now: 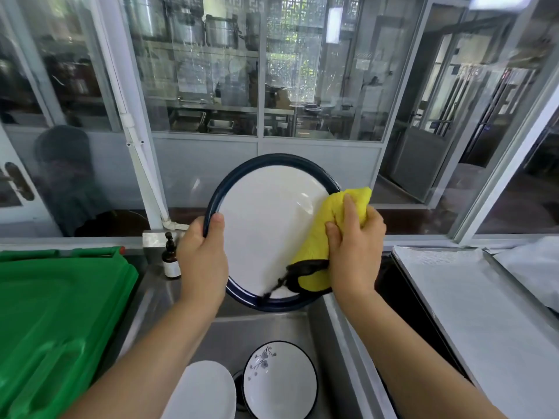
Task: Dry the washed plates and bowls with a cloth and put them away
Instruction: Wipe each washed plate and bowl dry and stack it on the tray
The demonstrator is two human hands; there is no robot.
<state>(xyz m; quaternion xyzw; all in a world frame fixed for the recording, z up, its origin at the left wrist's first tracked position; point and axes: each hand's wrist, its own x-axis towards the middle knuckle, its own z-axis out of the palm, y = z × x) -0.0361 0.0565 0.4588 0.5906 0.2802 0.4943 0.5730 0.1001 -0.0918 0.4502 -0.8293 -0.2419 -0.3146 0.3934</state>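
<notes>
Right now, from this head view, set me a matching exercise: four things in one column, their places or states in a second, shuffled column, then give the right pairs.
Things
1. large white plate with dark blue rim
2. yellow cloth
3. white bowl with blue flower print
4. small brown pump bottle

Places or states
A. stands on the steel counter beside the green plastic lid
B. lies low in the steel sink
C. held upright by its rim in the left hand
D. bunched in the right hand, pressed against the plate

Pairs: 1-C, 2-D, 3-B, 4-A
</notes>
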